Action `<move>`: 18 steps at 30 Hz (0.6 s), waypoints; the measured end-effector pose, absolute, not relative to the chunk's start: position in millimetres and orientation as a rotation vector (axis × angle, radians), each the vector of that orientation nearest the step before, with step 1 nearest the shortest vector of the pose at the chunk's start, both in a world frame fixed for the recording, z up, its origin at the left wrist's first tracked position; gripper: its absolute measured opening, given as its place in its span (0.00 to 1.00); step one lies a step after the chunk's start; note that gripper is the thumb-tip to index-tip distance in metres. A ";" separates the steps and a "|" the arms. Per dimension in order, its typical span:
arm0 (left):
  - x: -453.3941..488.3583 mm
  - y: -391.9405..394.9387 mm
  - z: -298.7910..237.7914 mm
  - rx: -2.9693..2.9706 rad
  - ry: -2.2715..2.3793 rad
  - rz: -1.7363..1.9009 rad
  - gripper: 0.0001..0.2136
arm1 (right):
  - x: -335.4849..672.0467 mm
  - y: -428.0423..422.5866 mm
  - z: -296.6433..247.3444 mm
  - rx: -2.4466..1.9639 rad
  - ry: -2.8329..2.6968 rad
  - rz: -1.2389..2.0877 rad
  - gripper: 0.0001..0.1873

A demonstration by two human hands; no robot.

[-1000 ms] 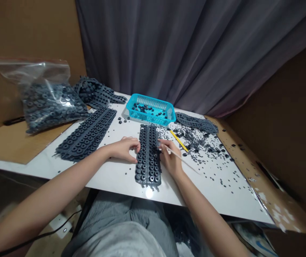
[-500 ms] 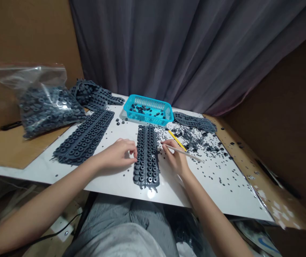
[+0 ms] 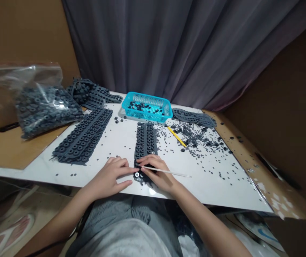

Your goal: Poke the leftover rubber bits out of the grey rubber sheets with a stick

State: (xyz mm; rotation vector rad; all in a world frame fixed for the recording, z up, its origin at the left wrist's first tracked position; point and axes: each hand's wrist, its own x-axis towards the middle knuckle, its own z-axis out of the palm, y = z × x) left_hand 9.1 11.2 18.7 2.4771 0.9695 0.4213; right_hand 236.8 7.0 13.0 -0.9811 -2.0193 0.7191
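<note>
My left hand [image 3: 108, 175] lies at the near end of a dark grey perforated rubber strip [image 3: 145, 142], its fingertips reaching the strip's left edge. My right hand [image 3: 155, 172] rests over that same end and pinches a thin white stick [image 3: 169, 172] whose tip points left across the strip. Rows of round rubber rings cover the strip, and my fingers hide part of its near end. A yellow pencil [image 3: 177, 137] lies farther off, beyond my right hand.
A white table [image 3: 209, 189] carries a turquoise basket [image 3: 147, 116] of dark bits, two more rubber strips [image 3: 83, 135] [image 3: 194, 118], a rubber heap [image 3: 88, 93] and scattered bits [image 3: 193, 141]. A plastic bag of rubber pieces [image 3: 43, 107] sits at left.
Both hands have moved toward the strip's near end and come together over it. My right hand has crossed onto the strip, and the stick now lies nearly level, pointing across it.
</note>
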 end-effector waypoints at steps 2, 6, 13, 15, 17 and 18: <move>9.3 10.6 19.0 2.486 0.977 0.426 0.19 | 237.4 5.8 14.0 -0.976 -2.022 0.705 0.04; 9.1 10.0 18.3 2.482 0.993 0.438 0.19 | 237.8 5.3 15.4 -0.974 -2.074 0.657 0.05; 9.6 10.2 18.9 2.482 1.003 0.392 0.15 | 240.5 17.1 7.3 -0.884 -2.298 0.362 0.07; 9.6 10.3 18.8 2.483 0.999 0.389 0.14 | 240.0 18.3 5.3 -0.895 -2.315 0.299 0.08; 9.4 10.5 18.3 2.484 0.990 0.391 0.14 | 238.8 18.0 4.2 -0.918 -2.329 0.261 0.10; 9.3 10.7 18.0 2.484 0.986 0.394 0.14 | 238.0 17.7 3.7 -0.926 -2.338 0.245 0.10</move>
